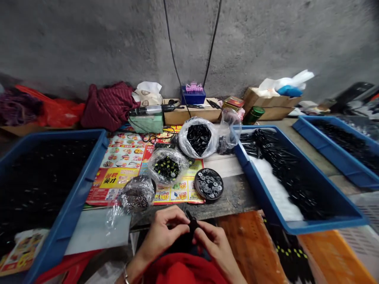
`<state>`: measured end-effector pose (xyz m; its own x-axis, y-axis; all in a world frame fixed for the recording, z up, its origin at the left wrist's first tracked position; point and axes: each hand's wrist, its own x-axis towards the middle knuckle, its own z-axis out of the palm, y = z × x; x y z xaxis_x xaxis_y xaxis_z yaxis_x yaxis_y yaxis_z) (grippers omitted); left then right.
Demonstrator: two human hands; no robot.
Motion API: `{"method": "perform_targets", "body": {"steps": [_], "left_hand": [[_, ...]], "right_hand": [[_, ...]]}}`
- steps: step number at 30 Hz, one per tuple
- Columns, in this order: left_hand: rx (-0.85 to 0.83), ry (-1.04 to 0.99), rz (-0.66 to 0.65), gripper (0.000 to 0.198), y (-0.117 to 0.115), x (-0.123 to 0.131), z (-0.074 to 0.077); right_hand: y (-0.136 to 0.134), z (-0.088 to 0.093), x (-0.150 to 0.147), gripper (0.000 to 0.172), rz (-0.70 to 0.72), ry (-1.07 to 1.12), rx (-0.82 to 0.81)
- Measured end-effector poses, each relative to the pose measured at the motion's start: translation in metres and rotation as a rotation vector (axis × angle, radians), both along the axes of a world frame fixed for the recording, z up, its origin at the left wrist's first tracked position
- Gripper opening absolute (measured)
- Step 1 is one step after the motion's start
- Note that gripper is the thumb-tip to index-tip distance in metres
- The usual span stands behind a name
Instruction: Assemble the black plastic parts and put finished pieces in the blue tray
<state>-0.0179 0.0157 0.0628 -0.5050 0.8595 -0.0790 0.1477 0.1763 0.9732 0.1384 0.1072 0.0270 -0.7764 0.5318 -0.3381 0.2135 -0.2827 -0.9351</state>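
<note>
Red fabric (183, 272) fills the bottom of my view. Just above it, my left hand (162, 232) and right hand (211, 242) are together, pinching a small black piece (192, 227) between them, partly hidden by my fingers. Straight ahead of my hands lies a printed flyer (124, 157) with big characters on a yellow panel, too warped for me to read. On it sit a clear bag of grey pieces (137, 196) and a clear bag of black and yellow-green pieces (166, 167). Beyond them is a bag of black pieces (199, 138), and a round dark dish of silver-grey discs (209, 184) sits just right of the flyer's edge. Left of my hands, a blue tray (71, 205) holds rows of small black pieces. To my right, another blue tray (260, 185) holds long black pieces on white padding, above an orange crate (251, 244). Farther ahead, a cardboard box (192, 115) stands against a concrete wall (89, 39).
</note>
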Motion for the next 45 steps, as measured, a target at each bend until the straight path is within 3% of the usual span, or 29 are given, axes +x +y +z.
{"method": "perform_targets", "body": {"steps": [15, 19, 21, 24, 27, 36, 45], "left_hand": [[0.028, 0.347, -0.105, 0.017, -0.009, 0.014, -0.008], [-0.053, 0.212, -0.062, 0.012, -0.006, 0.015, -0.008], [-0.079, 0.041, -0.026, 0.013, -0.004, 0.013, -0.009], [-0.112, -0.311, -0.026, 0.031, 0.000, 0.011, -0.010], [-0.145, -0.508, -0.026, 0.032, 0.001, 0.011, -0.011], [-0.172, -0.630, 0.058, 0.027, 0.003, 0.014, -0.004], [-0.157, -0.595, 0.027, 0.024, 0.001, 0.011, -0.013]], "right_hand": [[-0.005, 0.003, 0.001, 0.041, 0.123, -0.004, 0.196], [-0.005, 0.007, 0.002, 0.036, 0.131, -0.019, 0.381], [-0.005, 0.008, 0.002, 0.035, 0.135, -0.015, 0.421], [-0.005, 0.008, 0.003, 0.034, 0.140, -0.009, 0.438], [-0.007, 0.006, 0.003, 0.036, 0.142, -0.005, 0.452], [-0.006, 0.009, 0.003, 0.037, 0.168, -0.015, 0.486], [-0.007, 0.010, 0.003, 0.040, 0.181, -0.029, 0.426]]}}
